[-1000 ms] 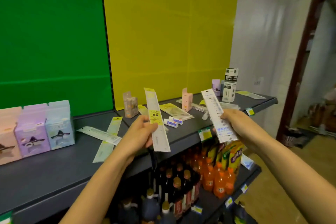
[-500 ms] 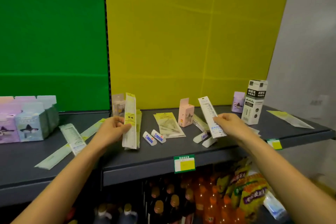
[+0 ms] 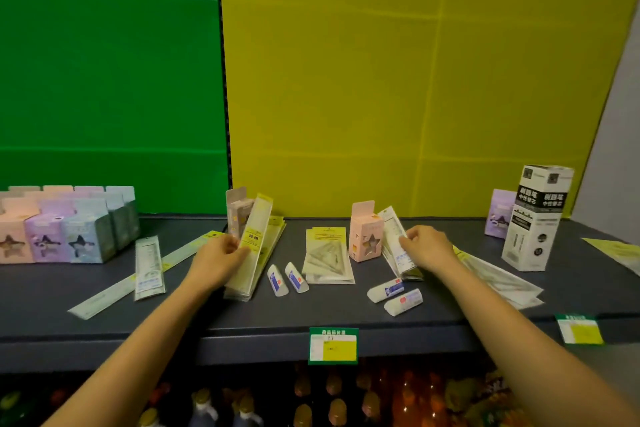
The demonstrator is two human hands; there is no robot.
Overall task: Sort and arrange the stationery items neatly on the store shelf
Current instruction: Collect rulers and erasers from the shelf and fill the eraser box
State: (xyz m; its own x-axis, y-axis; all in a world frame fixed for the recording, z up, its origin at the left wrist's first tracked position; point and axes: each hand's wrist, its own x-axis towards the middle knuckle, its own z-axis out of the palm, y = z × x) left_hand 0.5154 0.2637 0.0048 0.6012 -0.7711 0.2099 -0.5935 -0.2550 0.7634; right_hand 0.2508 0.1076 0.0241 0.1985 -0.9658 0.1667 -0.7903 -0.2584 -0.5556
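Head view, my left hand [image 3: 218, 260] gripping a ruler pack [image 3: 254, 246] propped on the shelf [image 3: 346, 308] at 10 o'clock of two erasers [image 3: 287, 277], my right hand [image 3: 424, 246] pinching a white pack [image 3: 394, 239] at 3 o'clock of a pink box [image 3: 363, 236], star window on its front.

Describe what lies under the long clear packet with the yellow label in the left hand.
A stack of similar flat clear packets on the dark grey shelf; only its right edge and near end show. The held yellow-labelled packet and left hand cover the rest.
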